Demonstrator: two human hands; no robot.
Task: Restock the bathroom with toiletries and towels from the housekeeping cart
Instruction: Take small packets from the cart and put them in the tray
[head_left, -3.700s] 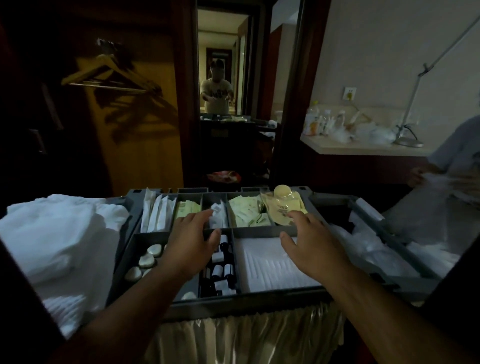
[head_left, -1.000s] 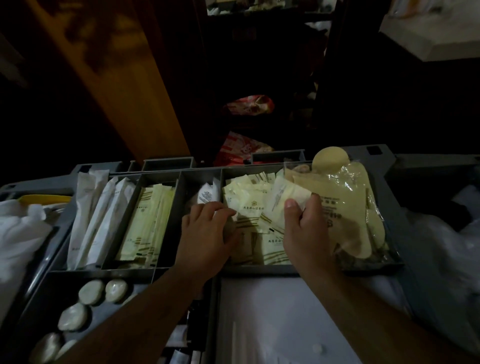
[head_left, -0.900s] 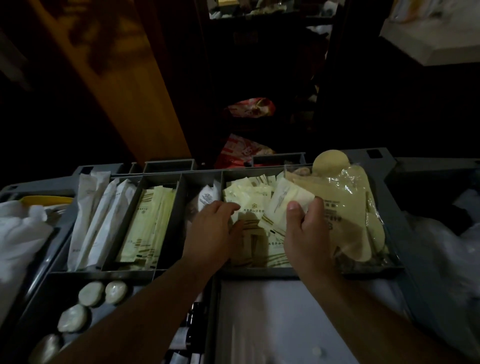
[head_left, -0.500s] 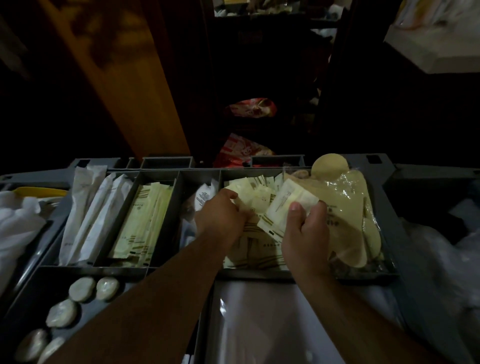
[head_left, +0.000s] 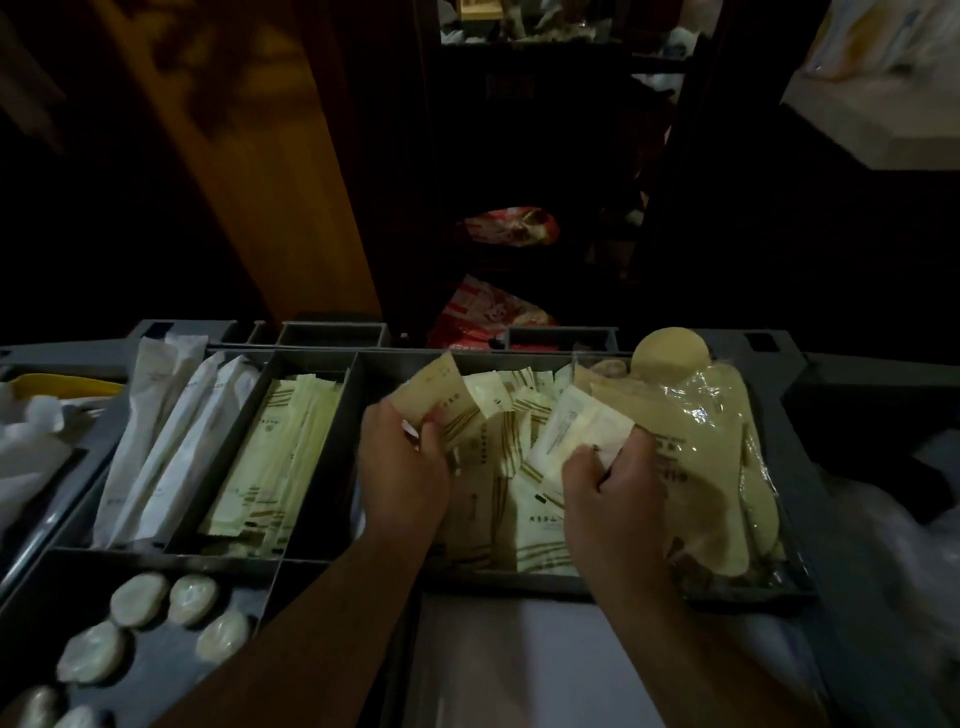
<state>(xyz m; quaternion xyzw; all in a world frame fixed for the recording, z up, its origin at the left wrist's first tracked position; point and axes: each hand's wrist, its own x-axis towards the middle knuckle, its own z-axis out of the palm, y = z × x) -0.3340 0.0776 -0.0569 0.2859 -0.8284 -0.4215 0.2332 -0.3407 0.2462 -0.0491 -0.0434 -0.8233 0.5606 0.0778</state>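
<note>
The grey cart tray (head_left: 311, 556) is split into compartments. Both hands work in the middle compartment, full of pale yellow sachets (head_left: 524, 525). My left hand (head_left: 405, 467) grips a tan sachet (head_left: 436, 384) lifted above the pile. My right hand (head_left: 613, 499) pinches a white packet (head_left: 576, 431) by its lower edge. To the right lies a clear bag of tan items (head_left: 717, 467) with a round cap (head_left: 670, 348) on top.
Long white wrapped packets (head_left: 161, 447) and cream stick sachets (head_left: 280, 457) fill the left compartments. Oval soaps (head_left: 140, 603) lie at the lower left, white folded linen (head_left: 519, 665) in front. White towels (head_left: 26, 452) sit far left, plastic bags (head_left: 904, 571) right. A wooden door (head_left: 249, 182) stands behind.
My left hand has picked a tan sachet out of the pile and raised it. My right hand keeps its white packet, shifted slightly right.
</note>
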